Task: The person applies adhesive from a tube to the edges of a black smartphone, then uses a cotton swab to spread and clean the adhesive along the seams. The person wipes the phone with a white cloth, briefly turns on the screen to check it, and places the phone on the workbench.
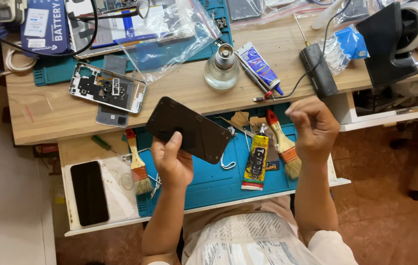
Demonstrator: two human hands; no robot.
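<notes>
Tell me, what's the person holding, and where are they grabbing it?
The left hand holds a black phone screen panel by its lower edge. The right hand is fisted; nothing visible in it.

On my feed I see a yellow glue tube (256,163) lying on the blue work mat (218,184), with a paintbrush (283,145) just right of it and another brush (138,164) at the mat's left edge. A dark phone (89,192) lies further left. On the wooden desk (179,93) sit a glass bottle (222,68) and an opened phone frame (108,88).
</notes>
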